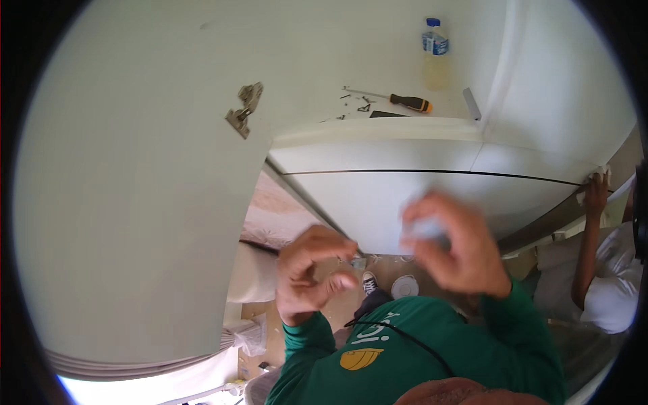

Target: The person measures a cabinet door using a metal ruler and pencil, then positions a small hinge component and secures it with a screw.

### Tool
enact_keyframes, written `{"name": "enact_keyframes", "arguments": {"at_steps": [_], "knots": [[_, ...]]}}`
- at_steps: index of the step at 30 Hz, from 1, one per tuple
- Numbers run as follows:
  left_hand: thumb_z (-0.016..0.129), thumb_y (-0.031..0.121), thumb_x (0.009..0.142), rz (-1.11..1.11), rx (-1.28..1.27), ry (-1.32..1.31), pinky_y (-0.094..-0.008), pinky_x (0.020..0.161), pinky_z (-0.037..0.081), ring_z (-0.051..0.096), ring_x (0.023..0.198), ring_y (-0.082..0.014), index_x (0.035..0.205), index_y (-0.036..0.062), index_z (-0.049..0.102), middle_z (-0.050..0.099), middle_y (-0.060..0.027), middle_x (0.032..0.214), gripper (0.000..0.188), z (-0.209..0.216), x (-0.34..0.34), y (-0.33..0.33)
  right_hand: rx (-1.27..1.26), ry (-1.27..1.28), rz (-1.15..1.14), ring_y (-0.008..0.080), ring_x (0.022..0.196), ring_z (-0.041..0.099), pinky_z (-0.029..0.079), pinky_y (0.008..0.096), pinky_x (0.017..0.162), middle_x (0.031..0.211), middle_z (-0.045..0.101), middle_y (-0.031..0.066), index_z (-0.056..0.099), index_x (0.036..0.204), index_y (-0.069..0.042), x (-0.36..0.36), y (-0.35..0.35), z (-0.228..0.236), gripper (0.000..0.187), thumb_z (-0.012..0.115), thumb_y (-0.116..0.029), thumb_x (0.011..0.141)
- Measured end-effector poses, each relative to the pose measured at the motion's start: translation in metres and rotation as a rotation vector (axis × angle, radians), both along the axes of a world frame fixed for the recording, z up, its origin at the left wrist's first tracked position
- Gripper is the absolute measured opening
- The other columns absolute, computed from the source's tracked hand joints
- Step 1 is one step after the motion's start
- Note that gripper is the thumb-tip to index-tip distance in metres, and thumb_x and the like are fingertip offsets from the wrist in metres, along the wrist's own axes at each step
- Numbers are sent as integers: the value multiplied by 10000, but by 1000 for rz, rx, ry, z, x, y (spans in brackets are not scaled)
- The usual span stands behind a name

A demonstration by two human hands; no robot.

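Observation:
Both of my hands are raised in front of the white cabinet [385, 202], below its shelf. My left hand [304, 273] has its fingers and thumb curved but apart, with nothing between them. To its right, my right hand [469, 250] is blurred by motion; its thumb and fingers are also curved apart, and I make out nothing held in it. Neither hand appears to touch the cabinet front. A screwdriver [408, 102] with a black and orange handle lies on the shelf beyond, beside several small dark screws or fittings [364, 108].
On the shelf stand a blue-capped bottle [435, 57] of pale yellow liquid and a small grey bar [472, 104]. A large white door panel [135, 202] with a metal hinge [244, 111] fills the left. At right, another person's hand [597, 194] touches the cabinet's edge.

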State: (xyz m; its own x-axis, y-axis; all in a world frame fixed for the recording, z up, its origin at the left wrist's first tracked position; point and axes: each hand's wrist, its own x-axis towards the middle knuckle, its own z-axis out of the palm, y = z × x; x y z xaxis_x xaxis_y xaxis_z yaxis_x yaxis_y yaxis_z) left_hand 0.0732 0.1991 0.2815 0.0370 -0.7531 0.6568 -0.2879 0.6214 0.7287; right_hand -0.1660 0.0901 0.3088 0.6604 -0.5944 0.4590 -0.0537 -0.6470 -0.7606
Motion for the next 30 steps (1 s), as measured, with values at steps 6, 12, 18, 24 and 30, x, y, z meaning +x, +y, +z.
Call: {"name": "enact_keyframes", "arguments": {"at_steps": [6,12,18,24,30], "knots": [[762,135,870,246,-52,-489,-346,740,491,598,799,-217,1147,4,713,667,-106,891,310,61,23,-116,279,507,69,381,928,666,531,455,811,999,684,176,641,1125,-32,-44,17,-101,286,696,-252,951],[663,185,956,315,151,-728,-365,772,509,628,818,-249,1188,25,688,674,-113,890,283,90,53,-239,348,825,-311,422,1003,659,523,499,859,1053,691,206,660,1110,-19,-71,34,-195,348,713,-310,926],[657,186,938,258,28,-834,-416,811,521,657,829,-302,1191,24,684,709,-144,921,302,82,62,-284,549,825,-530,415,1031,661,523,496,867,1072,700,201,668,1084,-17,-60,47,-221,333,725,-296,912],[689,206,891,164,-26,-817,-448,834,526,676,908,-374,1142,22,701,726,-159,966,312,65,38,-283,571,793,-402,418,976,669,522,484,835,1019,706,203,668,1060,-20,-60,29,-235,304,735,-274,907],[724,221,877,393,-41,-721,-439,789,529,666,923,-340,1150,46,702,689,-140,957,325,42,12,-247,411,850,-306,422,980,654,508,500,827,1030,686,208,648,1089,-31,-102,-17,-256,309,742,-262,906]]}}
